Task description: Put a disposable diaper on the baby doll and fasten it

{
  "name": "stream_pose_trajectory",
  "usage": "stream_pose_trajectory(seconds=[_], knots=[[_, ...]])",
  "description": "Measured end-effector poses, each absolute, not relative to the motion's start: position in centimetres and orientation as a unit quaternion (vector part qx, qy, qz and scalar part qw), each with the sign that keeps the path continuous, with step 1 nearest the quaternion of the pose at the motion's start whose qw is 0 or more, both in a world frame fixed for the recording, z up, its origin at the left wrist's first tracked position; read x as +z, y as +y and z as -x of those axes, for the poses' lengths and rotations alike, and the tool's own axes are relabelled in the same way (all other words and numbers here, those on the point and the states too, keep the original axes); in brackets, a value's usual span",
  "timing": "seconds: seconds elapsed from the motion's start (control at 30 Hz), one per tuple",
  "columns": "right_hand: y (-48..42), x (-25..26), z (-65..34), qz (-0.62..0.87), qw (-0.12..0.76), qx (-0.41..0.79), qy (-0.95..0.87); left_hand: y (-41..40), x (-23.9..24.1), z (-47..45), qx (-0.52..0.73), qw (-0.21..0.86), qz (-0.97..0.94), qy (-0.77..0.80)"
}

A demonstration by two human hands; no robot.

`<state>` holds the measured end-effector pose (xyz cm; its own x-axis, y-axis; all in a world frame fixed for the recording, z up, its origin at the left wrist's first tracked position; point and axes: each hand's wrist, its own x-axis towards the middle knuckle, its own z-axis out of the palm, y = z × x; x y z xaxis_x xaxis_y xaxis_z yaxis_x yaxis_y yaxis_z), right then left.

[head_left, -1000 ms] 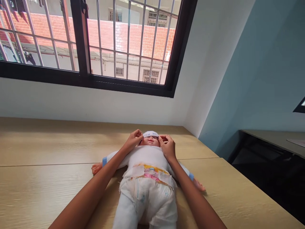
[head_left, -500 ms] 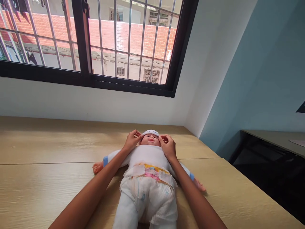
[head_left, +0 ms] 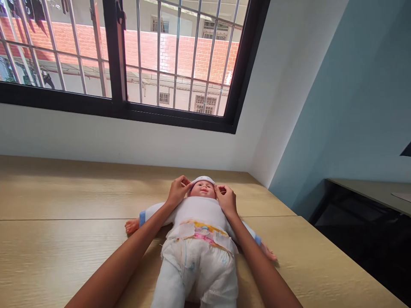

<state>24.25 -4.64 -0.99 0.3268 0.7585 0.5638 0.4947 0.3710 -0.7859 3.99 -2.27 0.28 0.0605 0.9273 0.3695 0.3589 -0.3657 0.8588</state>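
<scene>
Down on a pale wood-grain table (head_left: 64, 188), a baby doll (head_left: 199, 214) lies flat on its back with its head toward the far wall and its legs toward the person, and that placing puts the face and crown squarely within reach of both hands. The left hand (head_left: 177, 191) comes in on one side of the head, the right hand (head_left: 226, 200) on the other, bracketing a white cap (head_left: 202, 180) that sits high on the brow. Look at those grips: both narrow, fingertips drawn in at the cap's edge by the temples, though from up here you can't tell whether they're pinching the cloth or only pressing beside it. The left forearm (head_left: 128, 261) and right forearm (head_left: 266, 267) angle in from the near corners, passing above the doll's shoulders, and the spread doll's arms, one blue cuff (head_left: 142, 218) out to each side, look to leave that path open. A white bodysuit (head_left: 199, 209) covers the chest, with a diaper (head_left: 199, 261) and its yellow-and-pink printed band below. Beyond the table's far edge, a barred window (head_left: 118, 60) looks out on a brick wall.
</scene>
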Motion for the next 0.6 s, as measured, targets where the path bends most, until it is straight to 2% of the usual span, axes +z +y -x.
stream_pose_trajectory(seconds=[0.37,0.6], knots=[[-3.8,-1.8,-24.7,0.571,0.598,0.121,-0.55,-1.9,-0.7,-3.5,0.427,0.416,-0.645,0.479],[-2.6,-3.5,-25.4,0.607,0.555,0.151,-0.549,-1.8,-1.0,-3.3,0.433,0.436,-0.623,0.483]])
